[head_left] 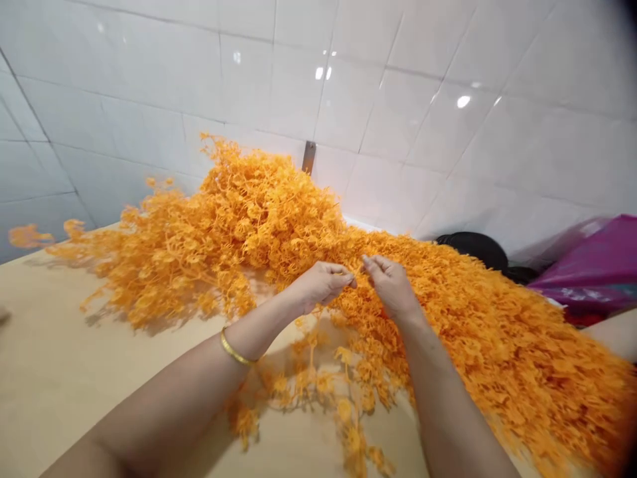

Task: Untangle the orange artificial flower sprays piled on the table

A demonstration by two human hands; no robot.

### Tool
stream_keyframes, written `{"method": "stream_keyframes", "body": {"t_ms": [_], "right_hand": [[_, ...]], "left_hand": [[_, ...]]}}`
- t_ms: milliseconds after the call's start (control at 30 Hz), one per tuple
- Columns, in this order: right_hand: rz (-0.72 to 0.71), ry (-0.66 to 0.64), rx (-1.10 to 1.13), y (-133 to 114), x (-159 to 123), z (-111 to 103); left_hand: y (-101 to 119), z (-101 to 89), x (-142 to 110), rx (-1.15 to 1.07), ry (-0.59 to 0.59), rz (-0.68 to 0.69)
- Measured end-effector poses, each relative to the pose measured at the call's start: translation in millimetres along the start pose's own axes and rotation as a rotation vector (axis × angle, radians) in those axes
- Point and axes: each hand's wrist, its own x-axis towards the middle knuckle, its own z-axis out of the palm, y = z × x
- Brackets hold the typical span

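Note:
In the middle of the view, my left hand (326, 285), with a gold bangle on the forearm, is closed in a pinch. Orange shows at its fingertips, and an orange artificial flower sprig (351, 415) trails below it over the table. Just to the right, my right hand (391, 282) also pinches thumb against finger, its tips close to the left ones but apart. Whatever lies in the right fingertips is too small to make out. Behind both hands rises a heap of orange artificial flower sprigs (263, 212).
A second, wider pile of orange pieces (517, 338) spreads down the right side. The tan table (54, 358) meets a white tiled wall (149, 86). Black round objects (472, 249) and a purple bag (592, 259) stand at the right. Part of another person's limb (614, 334) shows there.

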Motion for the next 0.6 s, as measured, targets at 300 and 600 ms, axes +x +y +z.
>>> {"method": "stream_keyframes", "body": {"t_ms": [300,600], "right_hand": [[-0.321,0.362,-0.824,1.8,-2.4,14.4],[-0.251,0.354,-0.941,-9.2,-5.1,7.1]], "left_hand": [[15.4,3.2,-5.6,0.06,0.052,0.028],[20.3,12.5,-9.9,0.205,0.063,0.119]]}}
